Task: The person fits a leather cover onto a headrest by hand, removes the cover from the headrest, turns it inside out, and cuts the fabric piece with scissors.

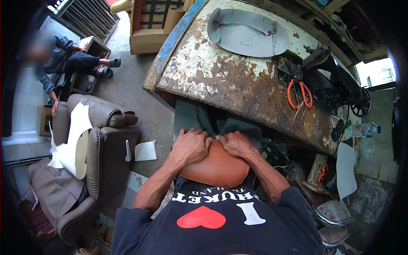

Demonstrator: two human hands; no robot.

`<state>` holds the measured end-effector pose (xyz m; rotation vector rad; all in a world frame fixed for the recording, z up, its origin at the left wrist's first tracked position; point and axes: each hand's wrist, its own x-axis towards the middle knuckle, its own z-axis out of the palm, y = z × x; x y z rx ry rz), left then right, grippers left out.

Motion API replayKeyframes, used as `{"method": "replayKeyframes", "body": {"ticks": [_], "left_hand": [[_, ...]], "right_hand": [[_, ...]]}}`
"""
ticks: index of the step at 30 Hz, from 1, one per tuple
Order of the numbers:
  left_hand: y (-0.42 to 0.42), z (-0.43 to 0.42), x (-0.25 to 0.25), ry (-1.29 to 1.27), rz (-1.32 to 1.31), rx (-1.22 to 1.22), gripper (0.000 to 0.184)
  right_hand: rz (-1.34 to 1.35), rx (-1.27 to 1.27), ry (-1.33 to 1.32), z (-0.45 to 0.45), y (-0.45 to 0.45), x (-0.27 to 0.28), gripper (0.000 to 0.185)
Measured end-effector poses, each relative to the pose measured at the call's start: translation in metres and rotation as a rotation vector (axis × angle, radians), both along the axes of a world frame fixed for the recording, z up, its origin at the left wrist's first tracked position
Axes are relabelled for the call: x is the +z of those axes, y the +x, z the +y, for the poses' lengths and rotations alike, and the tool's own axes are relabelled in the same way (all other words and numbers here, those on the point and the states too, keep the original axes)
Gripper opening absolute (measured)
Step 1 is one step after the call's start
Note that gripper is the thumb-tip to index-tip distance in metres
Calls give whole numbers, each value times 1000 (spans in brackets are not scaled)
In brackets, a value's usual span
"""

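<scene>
A rounded brown leather cushion (214,166) rests against my shirt, below the edge of the worn table. My left hand (193,145) curls over its upper left edge. On the upper right edge, my right hand (236,145) is closed in the same way, with its thumb near the other hand. Both hands grip the cushion's far rim, and the fingertips are partly hidden behind it. Dark grey-green fabric (189,117) shows just beyond my hands, under the table edge.
The worn table (204,72) bears a grey fabric piece (250,38), orange-handled pliers (299,91) and a black sewing machine (335,70). A plastic bottle (363,130) lies at the right. At the left, a person (63,55) sits behind a brown armchair (95,157).
</scene>
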<state>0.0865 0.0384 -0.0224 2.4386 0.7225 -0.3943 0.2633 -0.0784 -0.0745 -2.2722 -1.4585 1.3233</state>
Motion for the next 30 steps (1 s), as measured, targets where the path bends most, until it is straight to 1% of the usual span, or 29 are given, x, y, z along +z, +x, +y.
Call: {"method": "replayKeyframes", "body": {"ticks": [1, 2, 3, 4, 6, 7, 8, 9, 10, 11, 12, 13, 14, 15, 16, 17, 19, 20, 22, 23, 25, 26, 28, 29, 30], "left_hand": [[2, -6, 5, 2, 5, -6, 47], [11, -11, 9, -20, 68, -68, 56], [21, -13, 14, -42, 127, -131, 65], [21, -16, 22, -47, 127, -140, 65], [28, -5, 35, -145, 233, -141, 82], [25, -4, 34, -122, 249, -92, 80], [18, -2, 33, -125, 254, -103, 80], [11, 2, 32, -99, 229, 3, 76], [-3, 3, 31, -79, 212, 114, 72], [-20, 3, 7, -31, 81, 180, 60], [-26, 3, 7, -21, 84, 178, 60], [-32, 1, 8, -17, 31, 270, 56], [-41, -5, 8, -16, -18, 362, 52], [-51, -9, 0, 35, -173, 391, 43], [-56, -13, -6, 46, -175, 394, 43], [-64, -18, -10, 53, -240, 450, 40], [-71, -27, -10, 65, -363, 544, 34], [-71, -30, -13, 66, -376, 549, 34], [-74, -34, -17, 138, -405, 586, 31], [-71, -37, -16, 165, -407, 596, 30], [-69, -41, -16, 150, -428, 631, 31], [-68, -38, -16, 147, -461, 651, 31], [-64, -39, -14, 146, -478, 658, 32], [-62, -41, -12, 89, -497, 678, 33], [-56, -43, -7, 31, -518, 693, 33]], "right_hand": [[5, -6, 2, -3, -1, -6, 58], [19, 120, 73, -1, 4, -10, 60], [22, 179, 103, -4, 6, -12, 61], [25, 237, 136, -7, 8, -15, 62], [-46, -246, 96, -13, 11, -15, 58], [231, -495, 97, -25, 14, -4, 55], [234, -507, 93, -41, 14, -3, 55], [371, -586, 264, -58, 12, -2, 58], [516, -659, 427, -74, 3, -2, 66], [532, -580, 467, -86, -11, -1, 72], [546, -506, 511, -89, -23, 0, 78], [756, -505, 544, -83, -34, 4, 86], [702, -550, 568, -78, -43, 11, 88], [664, -552, 628, -74, -49, 15, 93], [620, -543, 691, -70, -50, 17, 98], [628, -534, 696, -73, -54, 16, 98], [499, -509, 876, -84, -62, 13, 107], [353, -385, 782, -86, -64, 26, 110], [340, -406, 810, -78, -63, 24, 94], [341, -404, 806, -70, -59, 26, 94], [379, -510, 720, -53, -50, 36, 65], [384, -498, 730, -48, -48, 41, 65], [377, -552, 713, -40, -42, 51, 45], [349, -577, 721, -36, -40, 52, 41], [343, -583, 731, -30, -34, 61, 41]]}}
